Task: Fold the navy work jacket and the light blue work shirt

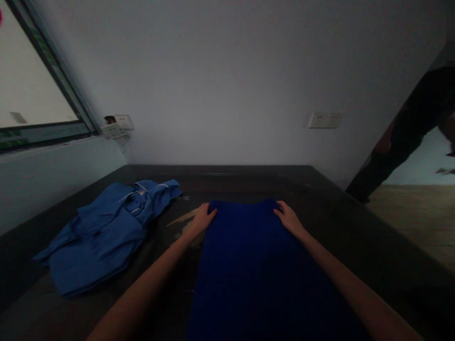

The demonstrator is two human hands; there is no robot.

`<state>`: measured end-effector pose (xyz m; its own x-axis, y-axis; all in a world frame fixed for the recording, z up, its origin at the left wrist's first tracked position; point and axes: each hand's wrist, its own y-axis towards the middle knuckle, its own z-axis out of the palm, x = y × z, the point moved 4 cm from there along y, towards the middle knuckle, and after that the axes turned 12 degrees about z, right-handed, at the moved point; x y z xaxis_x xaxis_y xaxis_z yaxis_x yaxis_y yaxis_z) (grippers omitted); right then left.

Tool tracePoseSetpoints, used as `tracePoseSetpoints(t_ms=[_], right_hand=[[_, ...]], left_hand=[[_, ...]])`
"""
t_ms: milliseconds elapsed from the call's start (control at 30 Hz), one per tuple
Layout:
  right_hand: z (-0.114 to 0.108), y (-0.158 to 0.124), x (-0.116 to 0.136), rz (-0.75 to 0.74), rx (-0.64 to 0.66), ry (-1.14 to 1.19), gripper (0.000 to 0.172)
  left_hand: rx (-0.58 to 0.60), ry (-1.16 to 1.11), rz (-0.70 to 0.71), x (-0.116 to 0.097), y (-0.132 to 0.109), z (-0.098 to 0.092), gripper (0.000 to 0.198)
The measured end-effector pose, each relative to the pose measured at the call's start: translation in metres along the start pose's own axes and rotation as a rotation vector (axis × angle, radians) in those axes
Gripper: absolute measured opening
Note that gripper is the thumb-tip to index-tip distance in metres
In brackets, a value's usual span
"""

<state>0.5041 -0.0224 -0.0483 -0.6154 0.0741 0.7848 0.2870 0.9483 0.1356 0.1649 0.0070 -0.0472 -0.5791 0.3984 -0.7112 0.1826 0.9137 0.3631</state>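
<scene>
I had a dark blue cloth (245, 265) in front of me, over the middle of the dark table (305, 189), its far end short of the table's far edge and its near part running out of view below. My left hand (202, 218) was at the cloth's far left corner, fingers clamped on the fabric, thumb on top. My right hand (288, 219) was at the far right corner, its fingers pinched on the fabric in the same way. Between my two grips the cloth's far end dipped slightly; I could not tell whether it lay flat on the table there.

To my left a lighter blue garment (103, 232) with white piping lay rumpled, nearer the table's left edge and well apart from the cloth. A tan patch (183, 218) showed on the tabletop just beside my left hand.

Behind the table's far edge rose a pale wall (220, 94), with a double socket (325, 120) above the far right corner. Beyond the right edge stood another person (401, 128) in dark clothing.
</scene>
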Motion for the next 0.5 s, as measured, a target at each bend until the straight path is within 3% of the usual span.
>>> tracePoseSetpoints(t_ms=[100, 267, 500], right_hand=[[0.014, -0.006, -0.015, 0.010, -0.015, -0.038, 0.026], [0.015, -0.010, -0.020, -0.011, -0.026, -0.067, 0.029], [0.014, -0.008, -0.020, -0.047, -0.043, -0.065, 0.035]], left_hand=[[0.008, 0.037, -0.008, 0.007, -0.003, 0.009, 0.016], [0.040, 0.032, -0.001, 0.003, -0.004, 0.007, 0.051], [0.084, 0.103, -0.094, 0.019, 0.012, -0.020, 0.032]])
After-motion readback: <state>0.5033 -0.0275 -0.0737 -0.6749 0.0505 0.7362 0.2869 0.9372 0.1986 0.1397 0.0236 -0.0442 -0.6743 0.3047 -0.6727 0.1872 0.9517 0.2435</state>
